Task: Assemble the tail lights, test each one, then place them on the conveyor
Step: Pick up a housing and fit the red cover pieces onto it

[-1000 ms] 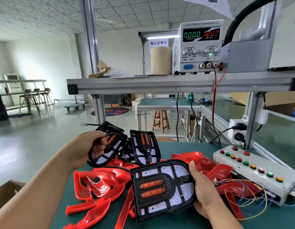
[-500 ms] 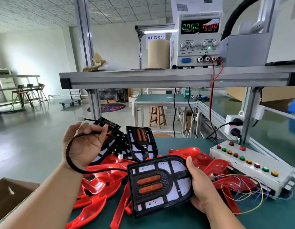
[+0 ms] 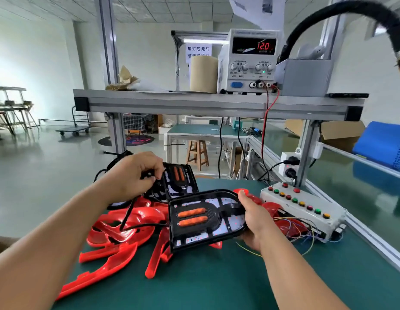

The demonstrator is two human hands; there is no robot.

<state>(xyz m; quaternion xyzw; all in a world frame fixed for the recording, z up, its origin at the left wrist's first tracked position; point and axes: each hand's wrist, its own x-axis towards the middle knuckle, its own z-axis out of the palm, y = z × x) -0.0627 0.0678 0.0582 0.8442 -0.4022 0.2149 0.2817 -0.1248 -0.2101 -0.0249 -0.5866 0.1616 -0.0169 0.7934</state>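
At the near edge of the green bench mat (image 3: 217,283), just above the surface: the black tail-light base (image 3: 201,218), face up, two orange bars toward its left end.

Grip, right hand (image 3: 254,222): holds the base by its right edge, thumb on the top rim, fingers curled under. Firm wrap, not a pinch.

Grip, left hand (image 3: 129,175): fingers bunched and closed on the black cable (image 3: 127,217), which loops down over the red lens covers (image 3: 132,220) toward the base. Whether a plug sits in the fingertips I cannot tell; they hide it. A second black base (image 3: 180,179) lies just behind this hand.

Handling (judgement):
- Base looks like thin moulded plastic: light and stiff. One hand carries it easily.
- The open ribs and the pale panel with small red dots look fragile, so hold by the outer rim only.
- Cable is limp and will snag on the pile of lenses. Gather the slack before moving the base.
- Red lenses look glossy, probably slippery, and the tangled heap may shift. Take one by its edge frame.

Status (judgement): the base carries no red lens yet, so assembly is not finished.

Nearby: button box (image 3: 306,211) with loose coloured wires (image 3: 302,231), and a power supply (image 3: 248,61) on the shelf, reading 12.0.
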